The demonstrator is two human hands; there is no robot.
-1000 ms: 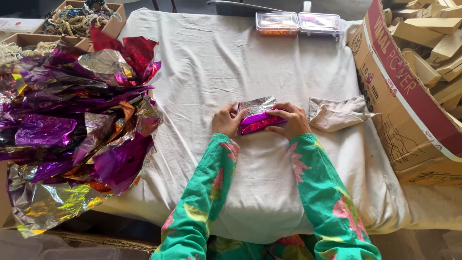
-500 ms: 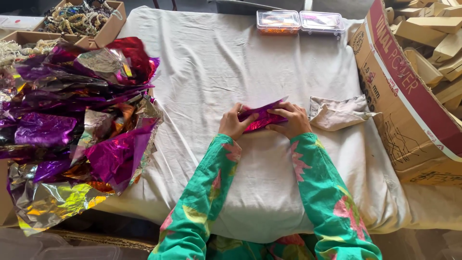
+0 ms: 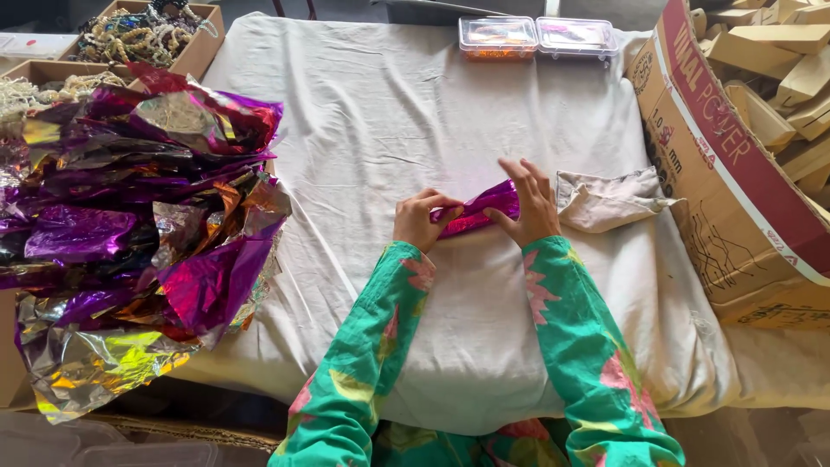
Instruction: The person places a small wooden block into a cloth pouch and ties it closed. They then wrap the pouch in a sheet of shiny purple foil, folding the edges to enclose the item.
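Note:
A small package wrapped in shiny purple foil (image 3: 481, 207) lies on the white cloth (image 3: 406, 112) in front of me. My left hand (image 3: 421, 218) pinches its left end with curled fingers. My right hand (image 3: 529, 203) presses on its right end, palm down and fingers spread. Both sleeves are green with a pink and yellow floral print.
A heap of crumpled purple and gold foil sheets (image 3: 130, 216) fills the left side. A small beige cloth pouch (image 3: 605, 201) lies right of my hands. A cardboard box (image 3: 735, 173) of wooden blocks stands at right. Two clear lidded containers (image 3: 536, 36) sit at the far edge, bead boxes (image 3: 147, 35) at top left.
The foil package has been folded flatter and longer. My right hand has opened and now presses flat on it, while my left hand still pinches the left end.

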